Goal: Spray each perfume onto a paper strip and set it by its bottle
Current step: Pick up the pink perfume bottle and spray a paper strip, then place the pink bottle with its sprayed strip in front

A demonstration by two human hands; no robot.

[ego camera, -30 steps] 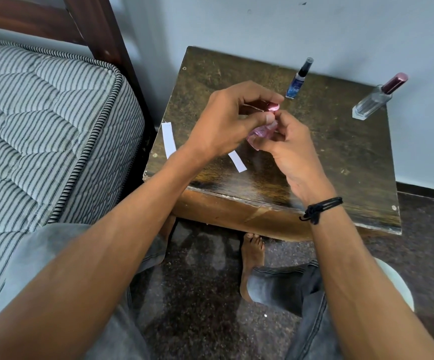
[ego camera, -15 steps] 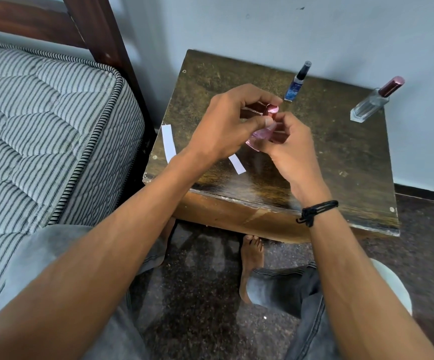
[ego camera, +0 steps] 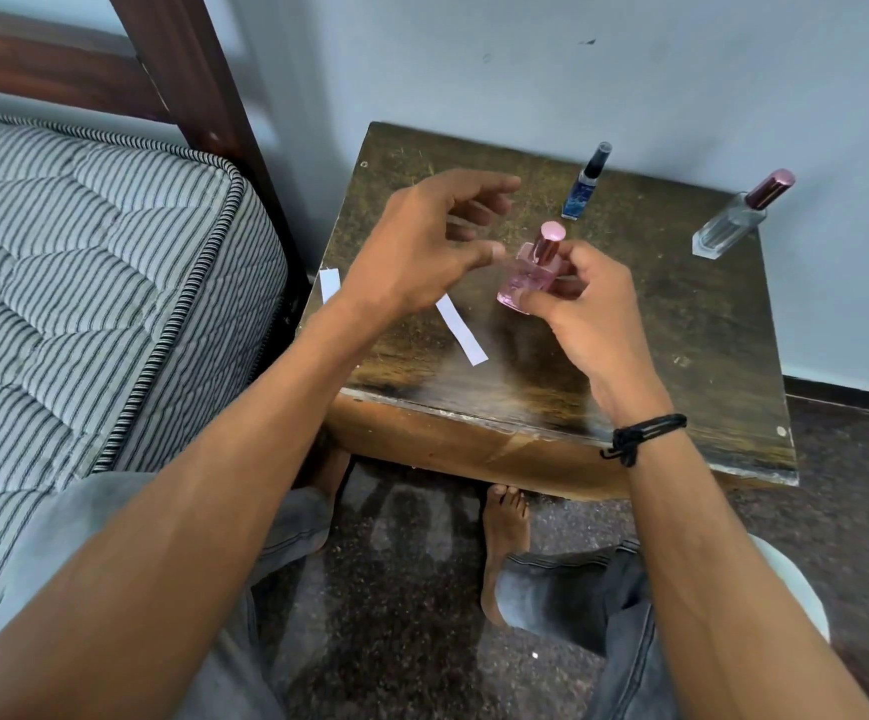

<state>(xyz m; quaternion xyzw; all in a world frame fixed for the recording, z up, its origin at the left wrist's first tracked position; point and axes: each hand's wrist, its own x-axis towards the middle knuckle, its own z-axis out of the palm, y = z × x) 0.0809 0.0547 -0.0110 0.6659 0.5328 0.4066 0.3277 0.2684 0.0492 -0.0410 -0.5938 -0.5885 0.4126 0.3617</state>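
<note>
Right hand [ego camera: 585, 309] grips pink bottle [ego camera: 528, 278] above worktop [ego camera: 682, 330]; left hand [ego camera: 422, 252] spread open just beside it, empty.

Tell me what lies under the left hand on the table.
Under the open left hand, two white paper strips show: one toward the pink bottle, one at the table's left edge. The wrist covers part of each.

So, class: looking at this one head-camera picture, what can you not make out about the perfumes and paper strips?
- Pink bottle: the right hand covers its right side.
- Paper strip at the table edge: the left hand covers its lower end.
- Blue bottle: label too small to read.
- Whether any strip is already sprayed: not visible.
</note>
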